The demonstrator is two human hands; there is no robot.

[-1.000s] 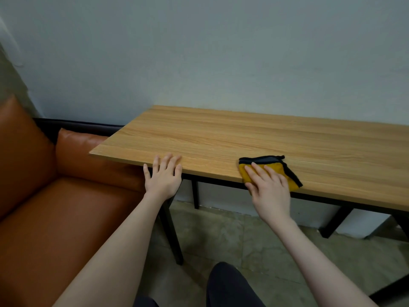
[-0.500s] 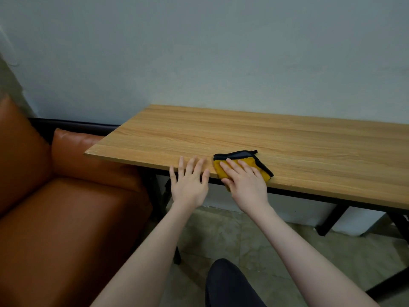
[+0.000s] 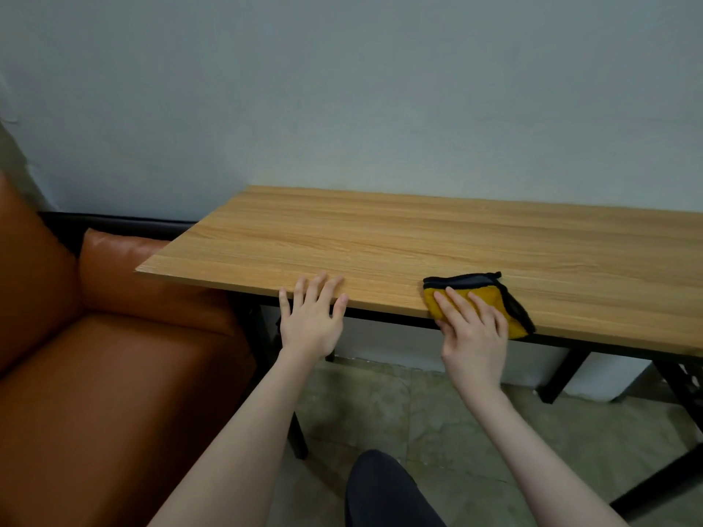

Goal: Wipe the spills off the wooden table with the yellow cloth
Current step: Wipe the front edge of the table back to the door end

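A folded yellow cloth [image 3: 480, 300] with a dark grey and black edge lies at the front edge of the wooden table [image 3: 399, 245]. My right hand [image 3: 471, 329] presses flat on it with straight fingers, the palm hanging over the table's edge. My left hand [image 3: 314, 317] rests its spread fingertips on the front edge, well left of the cloth. No spill shows on the wood.
An orange-brown leather sofa [image 3: 95, 374] stands at the left, its arm touching the table's left end. Black table legs [image 3: 563, 374] run underneath. A pale wall [image 3: 342, 89] backs the table. My dark-clad knee [image 3: 384, 492] shows at the bottom over a stone floor.
My right hand has slid the cloth to the right along the front edge, away from my left hand, after sliding it left before. The left hand stays on the edge.
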